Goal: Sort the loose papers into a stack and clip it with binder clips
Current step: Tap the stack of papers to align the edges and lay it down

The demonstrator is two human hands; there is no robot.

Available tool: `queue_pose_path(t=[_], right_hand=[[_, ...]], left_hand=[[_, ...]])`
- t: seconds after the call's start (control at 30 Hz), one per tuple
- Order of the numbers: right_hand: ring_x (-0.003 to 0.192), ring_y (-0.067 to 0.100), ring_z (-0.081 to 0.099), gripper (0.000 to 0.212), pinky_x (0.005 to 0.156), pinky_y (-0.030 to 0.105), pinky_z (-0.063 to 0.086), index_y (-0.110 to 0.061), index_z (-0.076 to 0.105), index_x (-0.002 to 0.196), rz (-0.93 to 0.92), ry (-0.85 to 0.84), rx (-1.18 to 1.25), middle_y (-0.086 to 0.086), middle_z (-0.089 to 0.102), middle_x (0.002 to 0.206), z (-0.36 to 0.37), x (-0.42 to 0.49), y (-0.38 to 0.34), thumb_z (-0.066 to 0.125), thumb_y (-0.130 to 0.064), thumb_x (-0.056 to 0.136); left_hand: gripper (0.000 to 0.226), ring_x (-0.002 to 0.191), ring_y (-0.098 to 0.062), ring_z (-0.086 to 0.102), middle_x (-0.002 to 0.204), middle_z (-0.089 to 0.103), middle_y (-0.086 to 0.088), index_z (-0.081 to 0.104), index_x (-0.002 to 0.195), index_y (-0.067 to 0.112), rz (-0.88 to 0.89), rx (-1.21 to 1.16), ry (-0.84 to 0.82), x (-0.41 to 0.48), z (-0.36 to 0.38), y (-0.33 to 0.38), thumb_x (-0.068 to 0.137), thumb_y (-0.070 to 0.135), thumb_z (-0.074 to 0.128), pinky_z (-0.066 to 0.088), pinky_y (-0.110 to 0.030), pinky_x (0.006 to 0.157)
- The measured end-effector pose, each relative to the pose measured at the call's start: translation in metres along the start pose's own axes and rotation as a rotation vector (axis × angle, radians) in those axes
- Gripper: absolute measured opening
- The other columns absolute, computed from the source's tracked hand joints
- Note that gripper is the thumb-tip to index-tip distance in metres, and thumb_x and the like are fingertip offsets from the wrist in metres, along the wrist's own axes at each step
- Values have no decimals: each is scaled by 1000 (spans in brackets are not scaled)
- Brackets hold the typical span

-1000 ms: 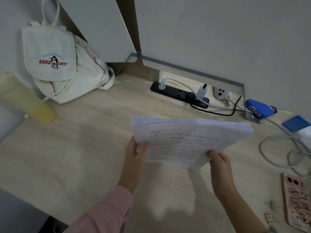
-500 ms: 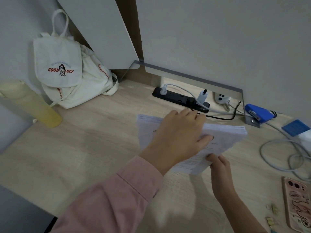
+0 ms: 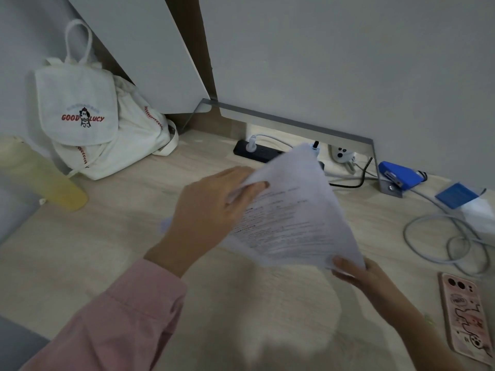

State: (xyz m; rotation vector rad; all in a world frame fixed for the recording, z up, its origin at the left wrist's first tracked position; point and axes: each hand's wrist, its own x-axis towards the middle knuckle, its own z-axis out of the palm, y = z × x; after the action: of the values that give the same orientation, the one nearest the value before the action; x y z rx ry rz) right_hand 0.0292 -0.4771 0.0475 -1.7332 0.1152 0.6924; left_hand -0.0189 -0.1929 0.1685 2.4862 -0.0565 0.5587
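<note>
Both hands grip one stack of papers above the desk: the left hand, in a pink sleeve, pinches the stack's upper left edge between thumb and fingers, while the right hand clasps its lower right corner, thumb on the printed top sheet. Held clear of the desk, the stack is tilted steeply, its far corner raised toward the wall, and it looks blurred. Behind it a black power strip lies along the wall, partly hidden by the paper. To the right sit a blue stapler, a loop of grey cable and a phone in a pink case near the desk's edge. Far left, a white backpack leans in the corner, with a yellow bottle lying just beside it.
</note>
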Motion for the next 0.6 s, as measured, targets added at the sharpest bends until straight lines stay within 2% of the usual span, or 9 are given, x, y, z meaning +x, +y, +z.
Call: queue_pose_path(t=[0.07, 0.1, 0.17, 0.23, 0.3, 0.37, 0.5, 0.6], right_hand=[[102, 22, 67, 51, 86, 32, 55, -12, 69, 102, -72, 3, 162, 7, 73, 106, -10, 2, -6, 78, -35, 58], [104, 23, 66, 46, 87, 30, 54, -10, 70, 100, -106, -7, 240, 9, 72, 108, -12, 3, -10, 76, -32, 60], [106, 24, 64, 32, 91, 32, 52, -8, 69, 101, -164, -21, 295, 11, 69, 112, -11, 5, -20, 66, -20, 71], [102, 24, 65, 33, 87, 34, 54, -5, 64, 108, -223, -35, 271, 10, 69, 111, -7, 6, -30, 56, -11, 76], [94, 24, 65, 32, 77, 30, 56, -4, 62, 107, -282, -33, 272, 9, 68, 104, -3, 6, -39, 53, -5, 77], [91, 22, 64, 31, 73, 27, 55, -3, 63, 104, -313, -9, 283, 9, 68, 99, 1, 6, -39, 52, -3, 75], [95, 26, 65, 25, 75, 25, 56, -5, 67, 96, -218, 39, 150, 6, 74, 91, 11, 12, -5, 49, 4, 81], [95, 25, 64, 29, 80, 31, 49, -6, 69, 93, -131, 59, 133, 4, 74, 89, 16, 16, 12, 46, 8, 82]], left_hand=[[19, 58, -3, 58, 55, 58, 6, 60, 77, 28, -212, -206, 53, -11, -1, -12, 86, 42, 53, 42, -12, 50], [20, 60, -5, 60, 62, 64, 1, 62, 76, 24, -324, -325, 95, -17, 0, -18, 87, 39, 56, 44, -15, 51], [13, 62, 1, 64, 70, 70, 14, 66, 78, 27, -500, -564, 185, -28, 5, -25, 88, 25, 58, 48, -13, 53], [14, 66, 3, 66, 72, 72, 20, 67, 81, 27, -597, -700, 232, -39, 12, -31, 89, 21, 57, 50, -12, 55], [13, 72, 0, 68, 78, 73, 17, 68, 84, 26, -633, -762, 233, -50, 14, -42, 89, 21, 57, 52, -14, 60], [12, 77, 1, 66, 82, 73, 17, 68, 88, 25, -631, -816, 206, -62, 17, -55, 87, 16, 60, 52, -14, 65], [16, 64, 6, 60, 68, 70, 12, 65, 78, 20, -779, -742, 108, -93, 38, -74, 68, 14, 55, 48, -15, 63], [14, 66, -7, 56, 71, 65, 1, 63, 74, 16, -879, -725, 75, -103, 54, -79, 65, 17, 52, 43, -17, 59]])
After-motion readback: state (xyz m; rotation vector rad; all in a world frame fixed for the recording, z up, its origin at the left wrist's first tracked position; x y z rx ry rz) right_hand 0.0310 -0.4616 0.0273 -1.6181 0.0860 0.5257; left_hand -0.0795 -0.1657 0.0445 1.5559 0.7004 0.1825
